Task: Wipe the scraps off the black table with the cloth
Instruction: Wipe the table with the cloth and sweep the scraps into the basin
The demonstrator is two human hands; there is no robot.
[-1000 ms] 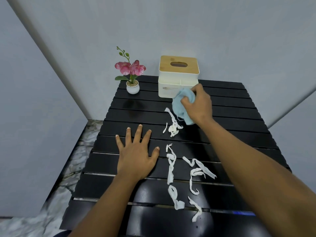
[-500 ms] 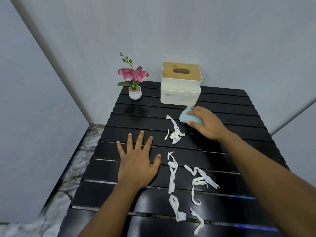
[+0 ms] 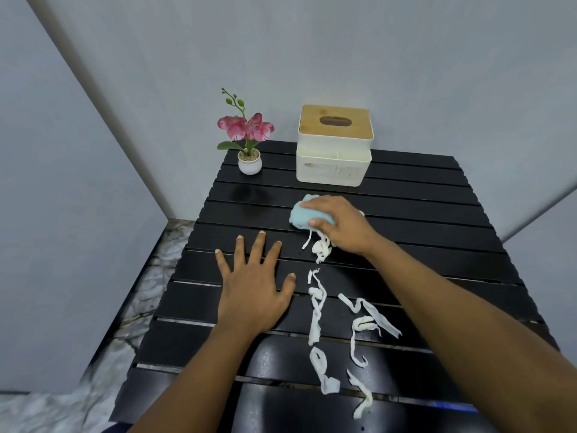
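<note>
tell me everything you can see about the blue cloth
The cloth is pale blue, soft and fuzzy-looking like a towel rag, bunched into a small wad. It lies pressed on the black slatted table, towards the far middle, in front of the white tissue box. The right hand covers its right side, fingers on top and thumb at its near edge. The nearest white paper scraps lie just below it.

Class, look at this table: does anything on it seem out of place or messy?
Yes. White paper scraps lie strewn across the black table, from the cloth under the right hand toward the near edge. Nothing else looks odd.
</note>
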